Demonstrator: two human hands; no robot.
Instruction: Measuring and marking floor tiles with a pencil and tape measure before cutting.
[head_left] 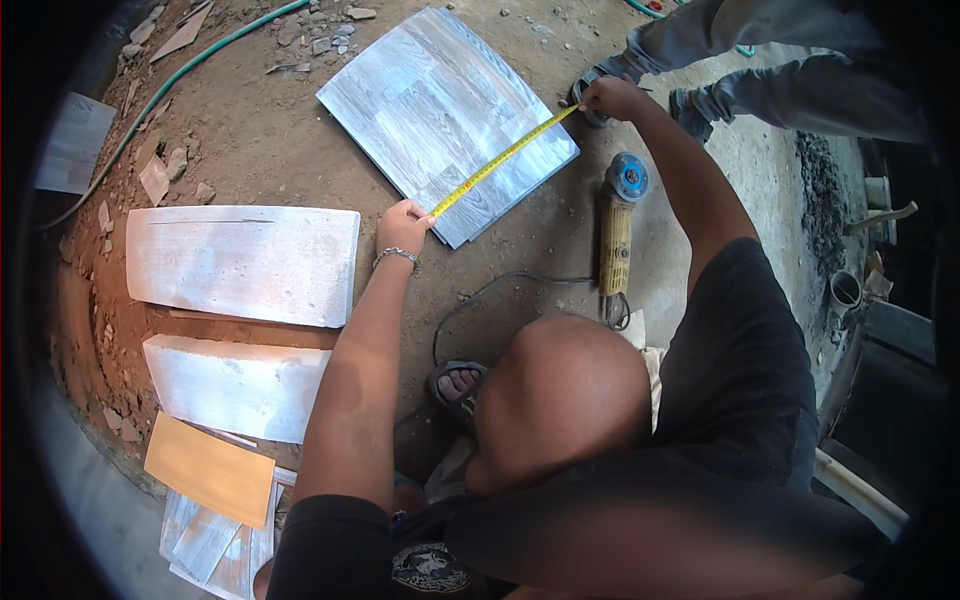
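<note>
A yellow measuring tape (503, 161) is stretched taut across a stack of grey wood-patterned tiles (420, 95) lying on the dirt. My left hand (401, 226), with a chain bracelet at the wrist, pinches one end of the tape at the tiles' near left edge. At the far right edge my right hand (612, 97) grips the other end. Its fingers hide what part of the tape they hold. Below my right hand an angle grinder (617, 225) with a yellowish body and blue disc centre rests on the ground, its dark cord (510, 277) curving to the left.
Two whitish slabs (245, 262) lie to the left of my left forearm. Near them are an orange-tan tile (210, 467) and more grey tile pieces (205, 535). A green hose (190, 70) crosses the far left among rubble. Another person's legs (770, 80) stand at the far right.
</note>
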